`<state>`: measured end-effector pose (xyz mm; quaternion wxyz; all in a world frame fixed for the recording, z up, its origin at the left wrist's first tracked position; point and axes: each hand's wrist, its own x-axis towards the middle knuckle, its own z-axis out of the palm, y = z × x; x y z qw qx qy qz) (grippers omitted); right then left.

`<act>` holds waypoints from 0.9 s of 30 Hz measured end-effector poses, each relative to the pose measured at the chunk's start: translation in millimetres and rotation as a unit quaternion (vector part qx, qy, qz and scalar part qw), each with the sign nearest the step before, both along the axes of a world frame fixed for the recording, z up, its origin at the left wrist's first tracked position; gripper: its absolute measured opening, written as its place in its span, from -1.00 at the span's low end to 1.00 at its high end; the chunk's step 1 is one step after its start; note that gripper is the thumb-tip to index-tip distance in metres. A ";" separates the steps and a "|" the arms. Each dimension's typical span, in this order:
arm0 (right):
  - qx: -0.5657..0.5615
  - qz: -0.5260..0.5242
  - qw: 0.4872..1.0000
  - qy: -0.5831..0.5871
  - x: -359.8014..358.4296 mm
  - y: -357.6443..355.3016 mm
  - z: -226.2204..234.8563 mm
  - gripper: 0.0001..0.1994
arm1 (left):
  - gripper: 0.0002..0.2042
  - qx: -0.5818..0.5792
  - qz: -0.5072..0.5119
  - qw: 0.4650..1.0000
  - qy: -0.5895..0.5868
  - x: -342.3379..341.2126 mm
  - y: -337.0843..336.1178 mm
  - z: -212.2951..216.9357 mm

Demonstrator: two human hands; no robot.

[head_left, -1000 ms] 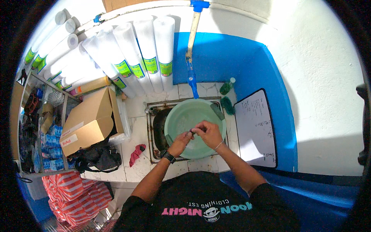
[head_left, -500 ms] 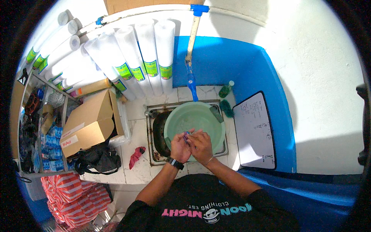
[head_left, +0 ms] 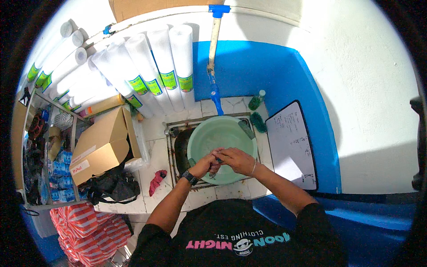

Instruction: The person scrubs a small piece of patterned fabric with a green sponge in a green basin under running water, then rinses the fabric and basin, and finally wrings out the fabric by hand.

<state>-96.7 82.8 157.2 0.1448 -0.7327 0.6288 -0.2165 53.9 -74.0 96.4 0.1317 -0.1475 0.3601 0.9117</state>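
Observation:
My left hand (head_left: 204,165) and my right hand (head_left: 239,160) are pressed together over the near side of a round pale green basin (head_left: 222,123). Their fingers close on a small dark object (head_left: 219,159) that is mostly hidden between them. A black watch (head_left: 190,178) sits on my left wrist. The basin rests in a metal sink (head_left: 179,149) set in a white tiled counter. A blue tap (head_left: 216,97) hangs over the basin's far rim.
A green bottle (head_left: 256,100) and a green brush (head_left: 258,122) stand behind the basin on the right, beside a whiteboard (head_left: 291,142). Left of the sink are a red cloth (head_left: 156,181), a cardboard box (head_left: 100,144), a black bag (head_left: 111,187) and several white filter cartridges (head_left: 155,71).
Both hands stayed together and drew back from the middle of the basin toward its near rim, closing more tightly around the small object.

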 end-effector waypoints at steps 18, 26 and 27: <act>0.071 0.066 0.990 0.100 -38.0 -1.8 -4.4 -0.78 | -0.84 -0.665 -0.138 0.727 0.097 -13.4 12.3 30.7; 0.083 -0.084 0.981 -0.153 -37.4 2.4 9.1 -0.71 | -0.82 -0.735 -0.100 0.658 0.132 -25.3 9.0 62.0; 0.089 -0.108 0.973 -0.186 -36.6 2.1 10.9 -0.68 | -0.83 -0.744 -0.099 0.645 0.144 -28.9 5.5 65.4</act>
